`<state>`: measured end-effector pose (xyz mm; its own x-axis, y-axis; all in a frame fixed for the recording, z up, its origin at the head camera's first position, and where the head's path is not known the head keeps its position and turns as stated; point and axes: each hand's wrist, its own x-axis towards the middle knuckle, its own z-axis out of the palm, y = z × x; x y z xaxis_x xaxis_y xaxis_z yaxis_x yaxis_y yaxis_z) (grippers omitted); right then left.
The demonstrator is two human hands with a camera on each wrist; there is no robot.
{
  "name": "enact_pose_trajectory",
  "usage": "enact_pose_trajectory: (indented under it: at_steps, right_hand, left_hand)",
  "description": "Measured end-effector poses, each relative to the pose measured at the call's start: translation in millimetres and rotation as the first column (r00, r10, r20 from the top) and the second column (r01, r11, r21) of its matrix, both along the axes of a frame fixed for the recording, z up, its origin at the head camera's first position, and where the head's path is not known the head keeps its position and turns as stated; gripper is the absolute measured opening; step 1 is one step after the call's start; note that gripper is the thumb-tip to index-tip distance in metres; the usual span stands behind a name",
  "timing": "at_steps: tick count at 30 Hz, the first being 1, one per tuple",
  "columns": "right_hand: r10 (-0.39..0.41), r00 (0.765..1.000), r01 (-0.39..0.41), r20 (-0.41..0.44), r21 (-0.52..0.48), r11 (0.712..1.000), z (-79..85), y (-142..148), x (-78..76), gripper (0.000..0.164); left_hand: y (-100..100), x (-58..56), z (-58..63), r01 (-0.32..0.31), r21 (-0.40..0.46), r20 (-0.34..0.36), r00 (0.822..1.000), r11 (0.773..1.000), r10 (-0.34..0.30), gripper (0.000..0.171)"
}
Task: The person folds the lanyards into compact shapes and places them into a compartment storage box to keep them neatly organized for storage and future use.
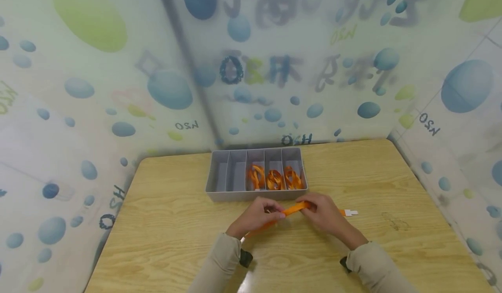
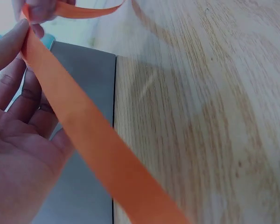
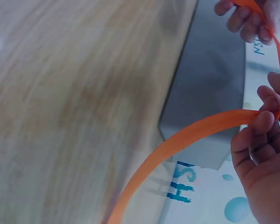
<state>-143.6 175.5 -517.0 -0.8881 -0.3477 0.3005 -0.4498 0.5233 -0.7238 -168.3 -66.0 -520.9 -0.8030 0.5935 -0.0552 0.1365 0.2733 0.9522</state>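
Observation:
An orange ribbon strap [image 1: 295, 208] stretches between the two hands in front of a grey box. One part of it is pinched between the thumb and fingers of the left hand [image 1: 262, 217], and a length [image 2: 91, 126] trails down past that palm. The right hand [image 1: 323, 214] pinches the strap a short way to the right, with another length [image 3: 182, 137] curving away from its fingers. Beyond the right hand, a white end piece [image 1: 351, 213] of the strap shows near the tabletop.
The grey divided box [image 1: 255, 196] stands at the table's back edge. Its three right compartments hold coiled orange straps [image 1: 275, 180]; the two left ones show bare floors. Behind the wooden table [image 1: 164, 240] rises a patterned curtain wall [image 1: 251, 88].

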Motion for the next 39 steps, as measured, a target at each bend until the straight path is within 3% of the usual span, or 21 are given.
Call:
enact_pose_trajectory:
  at_steps: [15, 18, 25, 35, 39]
  right_hand:
    - [-0.034, 0.999, 0.033, -0.006, -0.154, 0.987, 24.6, -3, -3.1, 0.013]
    - [-0.037, 0.999, 0.04, 0.017, -0.2, 0.979, 28.3, -4, -4.4, 0.013]
    - [-0.042, 0.999, 0.047, 0.026, -0.245, 0.968, 44.1, -7, -4.2, 0.013]
    - [-0.038, 0.999, 0.029, -0.027, -0.277, 0.96, 62.1, -12, -3.8, 0.015]
    - [-0.032, 0.999, 0.02, -0.037, -0.293, 0.956, 67.5, -14, -3.8, 0.015]
  left_hand:
    - [8, -0.1, 5.7, -0.018, 0.085, -0.035, 0.999, 0.996, 0.021, 0.013]
    - [12, 0.7, 11.8, -0.026, 0.095, -0.047, 0.998, 0.995, 0.031, 0.012]
    - [17, 12.2, 47.4, -0.023, 0.13, -0.071, 0.997, 0.991, 0.033, 0.012]
    - [24, 13.3, 52.1, -0.039, 0.145, -0.125, 0.991, 0.989, 0.058, 0.014]
    - [27, 14.1, 52.9, -0.086, 0.162, -0.12, 0.987, 0.983, 0.106, 0.02]
